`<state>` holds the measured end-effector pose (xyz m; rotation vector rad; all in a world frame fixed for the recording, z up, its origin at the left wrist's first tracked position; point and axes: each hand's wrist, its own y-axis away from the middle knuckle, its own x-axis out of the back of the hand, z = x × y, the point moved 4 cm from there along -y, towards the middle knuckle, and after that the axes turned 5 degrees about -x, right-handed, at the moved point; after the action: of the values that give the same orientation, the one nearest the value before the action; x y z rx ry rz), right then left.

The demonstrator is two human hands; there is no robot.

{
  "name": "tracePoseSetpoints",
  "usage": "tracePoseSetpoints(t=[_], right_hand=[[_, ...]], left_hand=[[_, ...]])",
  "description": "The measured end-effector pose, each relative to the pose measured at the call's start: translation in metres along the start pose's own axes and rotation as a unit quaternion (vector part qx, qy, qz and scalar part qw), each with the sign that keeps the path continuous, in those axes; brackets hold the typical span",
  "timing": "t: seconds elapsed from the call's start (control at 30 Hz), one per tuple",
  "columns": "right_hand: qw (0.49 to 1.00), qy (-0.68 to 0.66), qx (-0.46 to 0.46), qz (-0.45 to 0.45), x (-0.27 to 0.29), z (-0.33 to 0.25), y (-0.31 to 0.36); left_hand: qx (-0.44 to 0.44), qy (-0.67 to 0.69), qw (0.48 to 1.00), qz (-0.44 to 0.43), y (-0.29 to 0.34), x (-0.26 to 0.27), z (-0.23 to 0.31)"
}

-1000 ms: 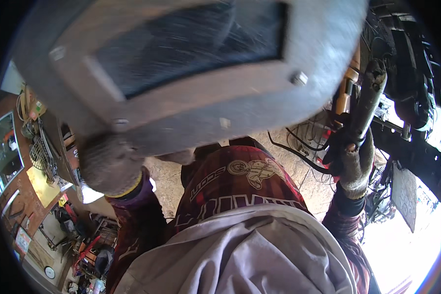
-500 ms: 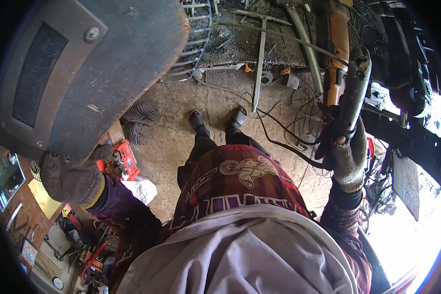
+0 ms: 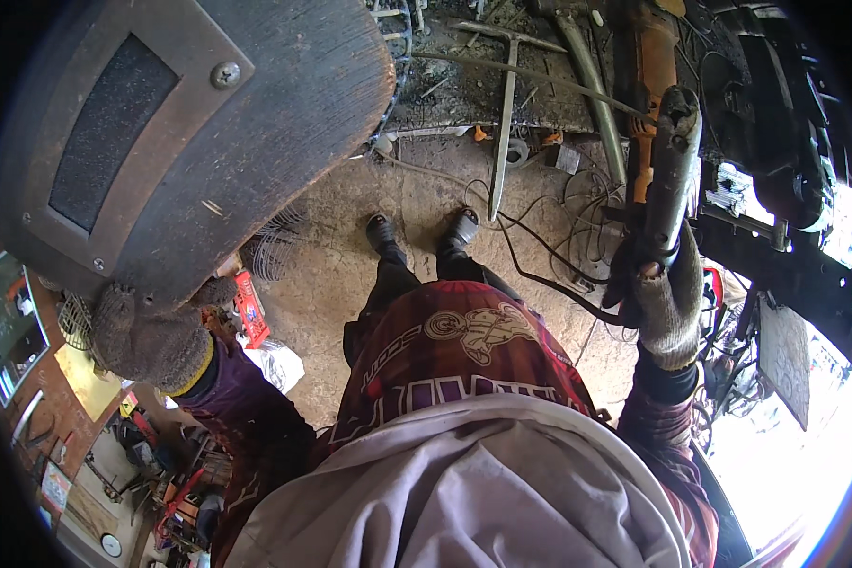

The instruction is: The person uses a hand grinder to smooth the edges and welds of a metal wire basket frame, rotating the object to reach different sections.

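Note:
My left hand (image 3: pixel 151 336), in a grey knitted glove, is closed at the lower edge of a dark welding hand shield (image 3: pixel 293 114). The shield has a framed dark window and fills the upper left; its grip is hidden. On the right, my gloved right hand (image 3: pixel 670 308) wraps round a worn welding electrode holder (image 3: pixel 674 180), thumb showing. A long thin rod (image 3: pixel 464 60) runs leftward from the holder's upper end over the worktop. A black cable (image 3: pixel 577 295) hangs from near that hand. Beyond it lies an orange power tool (image 3: pixel 651 76).
A chipping hammer (image 3: pixel 507 114) and a metal pipe (image 3: pixel 592 90) lie on the dirty worktop (image 3: pixel 435 99). Loose cables (image 3: pixel 587 213) and a wire coil (image 3: pixel 275 246) are on the floor. At the lower left stands a brown table (image 3: pixel 57 398); metal parts (image 3: pixel 786 360) crowd the right.
The shield and my left hand have shifted to the right, the shield covering more of the wire rack. My right hand has moved slightly left with the electrode holder and rod.

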<state>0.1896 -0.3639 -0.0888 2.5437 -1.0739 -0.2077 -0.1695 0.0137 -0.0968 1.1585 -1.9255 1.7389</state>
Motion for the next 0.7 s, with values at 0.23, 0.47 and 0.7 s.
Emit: tracePoseSetpoints(t=[0.23,0.47,0.7], right_hand=[[1.0,0.031,0.002,0.0,0.002,0.005,-0.005],[0.999,0.03,0.0,0.032,0.002,0.004,-0.004],[0.997,0.06,0.005,0.041,0.0,0.004,-0.005]], left_hand=[[0.222,0.611,0.759,0.024,0.05,-0.044,0.022],[0.346,0.919,0.181,0.046,0.098,-0.063,0.051],[0.346,0.872,0.338,0.08,0.017,-0.043,0.063]])
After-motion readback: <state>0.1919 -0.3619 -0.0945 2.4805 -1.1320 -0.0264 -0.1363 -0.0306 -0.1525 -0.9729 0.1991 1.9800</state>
